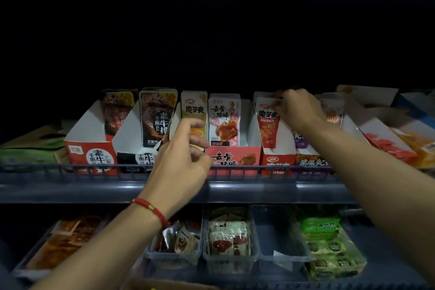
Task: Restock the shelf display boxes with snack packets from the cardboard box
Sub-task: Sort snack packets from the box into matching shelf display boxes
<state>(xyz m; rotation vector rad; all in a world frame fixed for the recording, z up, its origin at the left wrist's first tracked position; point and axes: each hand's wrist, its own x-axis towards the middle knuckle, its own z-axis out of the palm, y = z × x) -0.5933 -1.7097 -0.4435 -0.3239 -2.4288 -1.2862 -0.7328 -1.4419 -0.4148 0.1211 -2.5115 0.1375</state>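
A row of paper display boxes stands on the upper shelf (164,189). My right hand (300,113) reaches into the red and white display box (280,160) and pinches the top of the red snack packet (267,122) standing in it. My left hand (182,155) hovers in front of the yellow snack packet (193,107), fingers loosely curled, holding nothing that I can see. Between the hands stands a red display box (233,156) with white and red packets (224,120). A corner of the cardboard box (169,286) shows at the bottom edge.
Two boxes with dark packets (157,117) stand on the left. Tilted red and orange boxes (388,143) lie at the right. A wire rail (70,168) fronts the upper shelf. Below, clear plastic bins (229,238) hold small packets, and a green bag (329,247) lies at right.
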